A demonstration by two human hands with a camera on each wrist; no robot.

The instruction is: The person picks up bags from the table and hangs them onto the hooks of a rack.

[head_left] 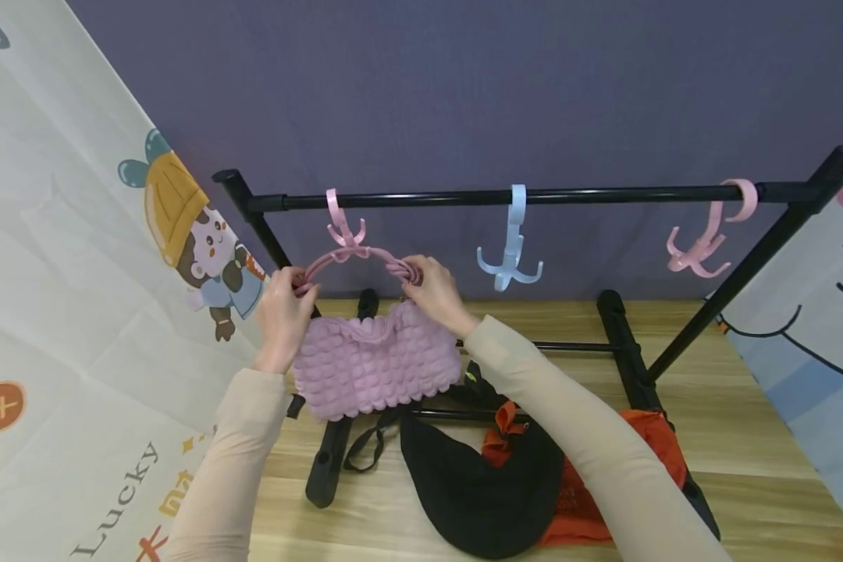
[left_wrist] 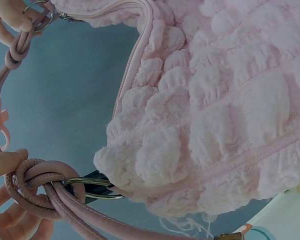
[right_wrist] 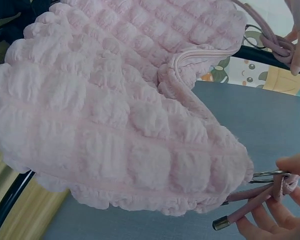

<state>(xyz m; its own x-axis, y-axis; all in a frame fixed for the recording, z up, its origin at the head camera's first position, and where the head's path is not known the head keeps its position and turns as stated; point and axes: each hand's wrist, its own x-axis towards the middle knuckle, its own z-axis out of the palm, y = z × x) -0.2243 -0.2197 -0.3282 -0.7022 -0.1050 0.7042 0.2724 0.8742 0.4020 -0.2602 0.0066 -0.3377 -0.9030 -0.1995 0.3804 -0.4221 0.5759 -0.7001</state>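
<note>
Handbag [head_left: 379, 363] hangs at seven o'clock of the head view's middle, left hand [head_left: 284, 316] and right hand [head_left: 437, 295] each in a pinching grip on the handle [head_left: 393, 264], likely keeping its loop arched by the pink hook [head_left: 336, 212] at twelve.

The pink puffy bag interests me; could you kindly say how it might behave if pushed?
The pink bag would probably squash easily, since it looks puckered and puffy. Hanging beneath its knotted handle, it may swing rather than tip.
</note>
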